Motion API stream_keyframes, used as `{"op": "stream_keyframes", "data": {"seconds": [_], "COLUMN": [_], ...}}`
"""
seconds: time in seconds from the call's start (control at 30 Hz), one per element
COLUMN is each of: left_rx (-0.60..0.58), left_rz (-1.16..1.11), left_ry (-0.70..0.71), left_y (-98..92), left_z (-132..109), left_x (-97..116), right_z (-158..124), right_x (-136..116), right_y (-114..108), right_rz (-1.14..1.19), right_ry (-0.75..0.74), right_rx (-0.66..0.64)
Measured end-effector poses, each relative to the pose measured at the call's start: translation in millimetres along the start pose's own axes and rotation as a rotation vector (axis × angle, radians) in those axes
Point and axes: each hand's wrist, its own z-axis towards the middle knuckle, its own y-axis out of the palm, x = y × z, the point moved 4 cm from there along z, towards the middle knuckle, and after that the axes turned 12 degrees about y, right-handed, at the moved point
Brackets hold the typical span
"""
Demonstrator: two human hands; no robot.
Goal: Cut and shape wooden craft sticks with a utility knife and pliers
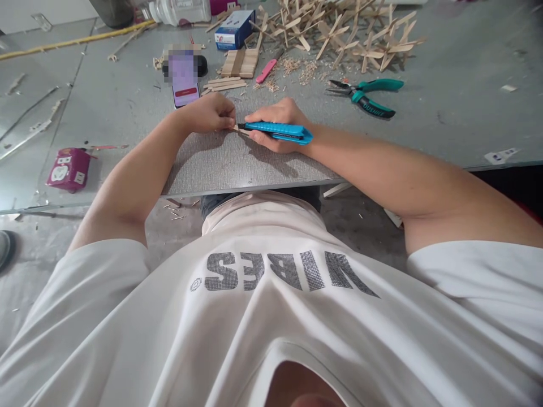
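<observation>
My right hand (275, 121) is closed around a blue utility knife (284, 131), whose black tip points left at a thin wooden stick (238, 129). My left hand (210, 113) is curled, fingers pinching that stick down against a grey textured board (237, 164) lying on the table. The two hands almost touch over the stick. Most of the stick is hidden under my fingers.
Behind my hands lie a phone (185, 79), a stack of wooden sticks (240, 63), a pink cutter (266, 70), a blue-white box (234, 29) and teal pliers (368, 96). A heap of glued stick pieces (339, 31) fills the back. A magenta power strip (68, 168) sits left.
</observation>
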Motion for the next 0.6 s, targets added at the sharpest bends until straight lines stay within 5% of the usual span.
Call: {"op": "stream_keyframes", "data": {"seconds": [0.27,0.6], "left_rx": [0.034,0.020], "left_rz": [0.038,0.006], "left_ry": [0.007,0.014], "left_y": [-5.4,-2.9], "left_z": [-3.2,-2.9], "left_x": [-1.1,0.6], "right_z": [-9.6,1.1], "right_x": [-2.9,-7.7], "right_y": [-10.5,-6.0], "right_rz": [0.088,0.144], "right_ry": [-0.032,-0.001], "right_rx": [0.153,0.049]}}
